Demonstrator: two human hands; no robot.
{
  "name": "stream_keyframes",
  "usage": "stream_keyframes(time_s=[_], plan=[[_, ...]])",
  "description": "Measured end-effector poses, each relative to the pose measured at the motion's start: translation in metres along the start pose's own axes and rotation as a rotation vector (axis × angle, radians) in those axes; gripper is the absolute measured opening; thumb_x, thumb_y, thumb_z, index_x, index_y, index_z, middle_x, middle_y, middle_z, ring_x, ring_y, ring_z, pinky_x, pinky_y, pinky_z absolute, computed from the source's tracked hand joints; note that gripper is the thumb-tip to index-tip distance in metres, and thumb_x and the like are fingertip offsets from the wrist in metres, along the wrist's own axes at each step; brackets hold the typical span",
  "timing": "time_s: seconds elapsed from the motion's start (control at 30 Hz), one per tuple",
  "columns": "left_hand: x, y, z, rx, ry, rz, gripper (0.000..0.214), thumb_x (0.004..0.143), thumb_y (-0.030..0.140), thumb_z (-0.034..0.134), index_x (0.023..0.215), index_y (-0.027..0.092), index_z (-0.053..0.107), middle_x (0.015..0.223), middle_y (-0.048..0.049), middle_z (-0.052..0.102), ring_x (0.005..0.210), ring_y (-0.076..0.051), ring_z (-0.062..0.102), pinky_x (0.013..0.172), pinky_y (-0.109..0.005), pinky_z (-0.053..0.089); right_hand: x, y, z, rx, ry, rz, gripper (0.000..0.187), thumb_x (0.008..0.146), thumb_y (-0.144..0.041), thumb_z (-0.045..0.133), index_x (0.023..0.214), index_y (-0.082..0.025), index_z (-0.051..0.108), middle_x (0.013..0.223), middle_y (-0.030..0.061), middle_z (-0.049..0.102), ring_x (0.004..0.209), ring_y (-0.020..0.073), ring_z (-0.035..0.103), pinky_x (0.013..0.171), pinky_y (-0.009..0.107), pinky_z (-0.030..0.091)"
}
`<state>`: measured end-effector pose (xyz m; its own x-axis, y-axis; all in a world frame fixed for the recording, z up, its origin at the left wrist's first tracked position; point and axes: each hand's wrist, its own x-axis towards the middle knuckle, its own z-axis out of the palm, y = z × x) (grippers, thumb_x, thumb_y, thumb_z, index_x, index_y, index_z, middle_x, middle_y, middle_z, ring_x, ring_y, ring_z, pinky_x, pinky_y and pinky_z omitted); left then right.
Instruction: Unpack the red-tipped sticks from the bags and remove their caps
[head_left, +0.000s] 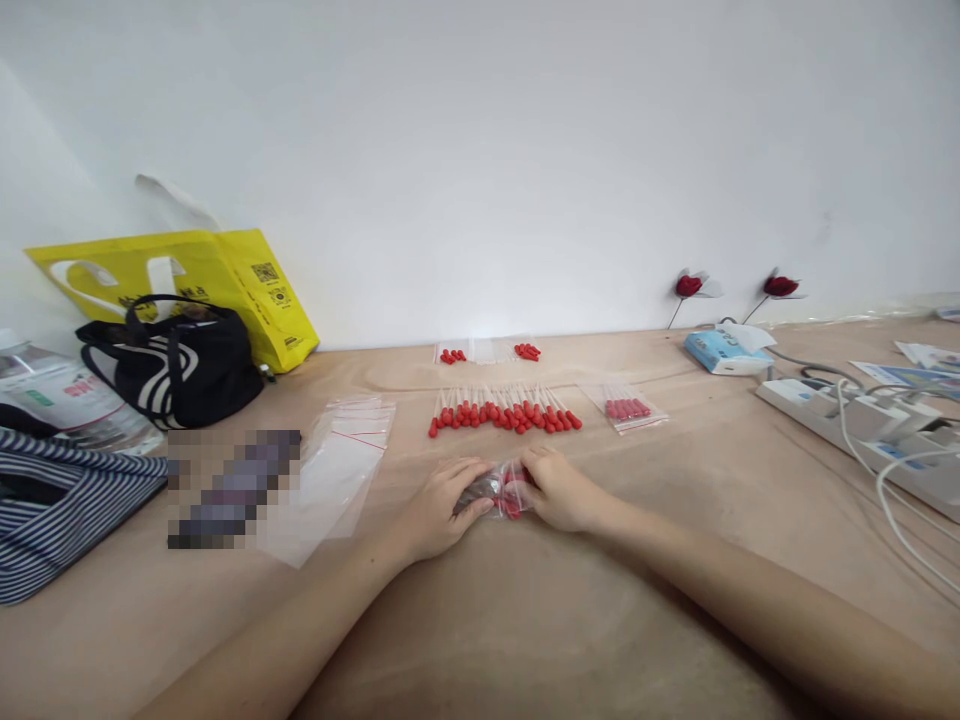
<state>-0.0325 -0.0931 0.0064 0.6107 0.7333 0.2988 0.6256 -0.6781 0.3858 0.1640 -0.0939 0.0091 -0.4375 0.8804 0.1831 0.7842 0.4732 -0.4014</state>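
Observation:
My left hand is closed on the left side of a clear zip bag lying low over the table. Red pieces show through the plastic, partly covered by my fingers. On the bag's right side, my right hand grips it, with the fingertips curled over the red pieces. Just beyond my hands lies a row of red-tipped white sticks, tips toward me. Right of the row is a clear zip bag with red pieces. Left of my hands, flat clear zip bags overlap one another.
By the wall lie two small groups of red pieces on clear plastic. At left stand a yellow bag, a black bag and a large bottle. A tissue pack and a power strip with cables sit at right.

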Motion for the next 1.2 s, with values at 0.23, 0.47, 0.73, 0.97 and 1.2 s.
stream_keyframes(time_s=[0.23,0.47,0.73,0.97,1.2], plan=[[-0.002,-0.002,0.0,0.003,-0.063,-0.068,0.038,0.081,0.033,0.048,0.115,0.018,0.049,0.117,-0.0084,0.055,0.11,-0.02,0.049,0.092,-0.037,0.041,-0.006,0.015,-0.007,-0.081,-0.026,-0.107,0.01,0.082,-0.015,0.042,0.084,-0.012,0.051,0.084,0.0095,0.056,0.074,0.0163,0.052,0.068,0.027,0.039],[-0.001,-0.001,-0.001,0.001,-0.044,-0.063,0.036,0.08,0.032,0.05,0.113,0.019,0.051,0.118,-0.0084,0.055,0.109,-0.02,0.05,0.092,-0.038,0.041,-0.01,0.036,-0.021,0.162,-0.069,-0.217,0.013,0.08,-0.024,0.051,0.089,-0.015,0.054,0.084,0.0057,0.056,0.076,0.0145,0.053,0.07,0.026,0.042],[-0.002,-0.005,-0.001,0.024,-0.055,-0.076,0.036,0.081,0.032,0.048,0.114,0.019,0.051,0.12,-0.008,0.054,0.112,-0.02,0.048,0.094,-0.038,0.04,-0.015,0.045,-0.025,0.284,-0.103,-0.164,0.02,0.072,-0.019,0.058,0.092,-0.017,0.056,0.086,0.0024,0.062,0.074,0.0134,0.056,0.069,0.026,0.044],[-0.003,-0.005,-0.004,0.026,-0.068,-0.097,0.035,0.08,0.031,0.048,0.113,0.018,0.051,0.121,-0.0079,0.053,0.111,-0.02,0.048,0.094,-0.038,0.04,-0.032,0.065,-0.024,0.34,0.008,-0.109,0.022,0.072,-0.022,0.058,0.094,-0.018,0.056,0.085,0.0028,0.06,0.075,0.0138,0.057,0.067,0.027,0.047],[-0.003,-0.005,-0.003,0.005,-0.075,-0.1,0.036,0.081,0.032,0.048,0.114,0.019,0.05,0.121,-0.0075,0.052,0.112,-0.02,0.047,0.095,-0.038,0.039,-0.04,0.071,-0.011,0.344,0.128,-0.06,0.022,0.074,-0.028,0.057,0.094,-0.019,0.059,0.088,0.0045,0.062,0.079,0.0156,0.058,0.071,0.03,0.048]])
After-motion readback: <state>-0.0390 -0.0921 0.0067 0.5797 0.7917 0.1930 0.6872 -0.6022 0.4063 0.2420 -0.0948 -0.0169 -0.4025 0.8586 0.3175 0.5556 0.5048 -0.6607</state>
